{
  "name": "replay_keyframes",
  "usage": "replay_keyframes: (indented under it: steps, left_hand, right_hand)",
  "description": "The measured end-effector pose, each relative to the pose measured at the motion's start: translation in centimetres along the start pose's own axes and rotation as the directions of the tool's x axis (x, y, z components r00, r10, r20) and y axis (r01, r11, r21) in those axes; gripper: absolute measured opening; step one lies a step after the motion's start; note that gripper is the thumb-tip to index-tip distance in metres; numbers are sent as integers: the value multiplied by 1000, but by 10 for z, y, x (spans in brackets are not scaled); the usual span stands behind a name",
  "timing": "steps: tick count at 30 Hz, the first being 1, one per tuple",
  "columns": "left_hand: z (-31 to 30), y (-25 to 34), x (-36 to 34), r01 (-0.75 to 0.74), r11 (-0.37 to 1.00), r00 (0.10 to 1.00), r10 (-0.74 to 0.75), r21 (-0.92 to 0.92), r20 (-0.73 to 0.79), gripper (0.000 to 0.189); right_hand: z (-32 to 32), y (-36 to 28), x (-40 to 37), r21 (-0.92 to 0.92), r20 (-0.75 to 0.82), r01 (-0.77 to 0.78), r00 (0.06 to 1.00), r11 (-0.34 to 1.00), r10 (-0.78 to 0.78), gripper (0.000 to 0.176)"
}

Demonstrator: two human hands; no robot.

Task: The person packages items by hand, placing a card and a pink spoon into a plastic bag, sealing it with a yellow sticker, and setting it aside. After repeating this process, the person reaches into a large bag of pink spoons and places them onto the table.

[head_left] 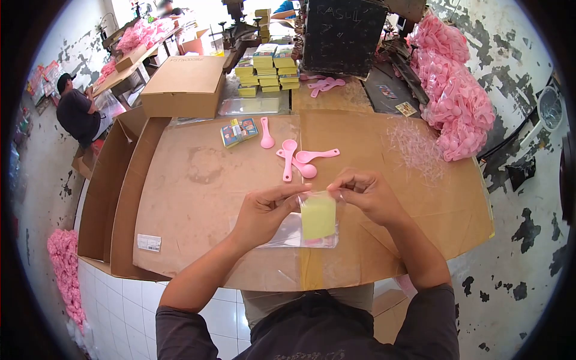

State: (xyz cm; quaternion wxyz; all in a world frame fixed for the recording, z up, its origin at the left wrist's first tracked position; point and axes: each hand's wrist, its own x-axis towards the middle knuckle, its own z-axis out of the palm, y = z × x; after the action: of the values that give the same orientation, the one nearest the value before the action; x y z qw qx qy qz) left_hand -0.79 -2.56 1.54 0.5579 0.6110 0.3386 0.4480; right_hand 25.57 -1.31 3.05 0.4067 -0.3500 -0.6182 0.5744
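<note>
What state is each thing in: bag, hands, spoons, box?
clear bag: held at its top edge, mouth open or sealed unclear
yellow packet: inside the bag
left hand: pinching the bag's top
right hand: pinching the bag's top
pink spoons: loose on the cardboard, some overlapping
cardboard box: closed

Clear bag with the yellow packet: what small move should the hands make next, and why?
Probably close the mouth of the clear bag: left hand and right hand both pinch its top edge, and the yellow packet sits inside, with something pink at the bottom.
</note>
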Motion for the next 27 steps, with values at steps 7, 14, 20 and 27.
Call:
replay_keyframes:
  steps: [7, 14, 20, 27]
  left_hand:
    - [-8, 0, 1, -55, 998, 994, 54, 6, 97, 26]
    - [-3, -2, 5, 98, 995, 992, -100, 29, 80, 27]
    - [-4, -6, 5, 115, 993, 992, -113, -21, 62, 28]
    - [1, 14, 7, -55, 986, 996, 44, -156, -72, 31]
  right_hand:
    - [-10, -8, -1, -122, 54, 50, 998, 991, -44, 15]
    - [-6, -3, 1, -156, 62, 63, 997, 986, -54, 15]
    - [3, 1, 1, -69, 23, 48, 999, 996, -47, 28]
    - [3, -1, 0, -306, 177, 98, 983, 947, -45, 31]
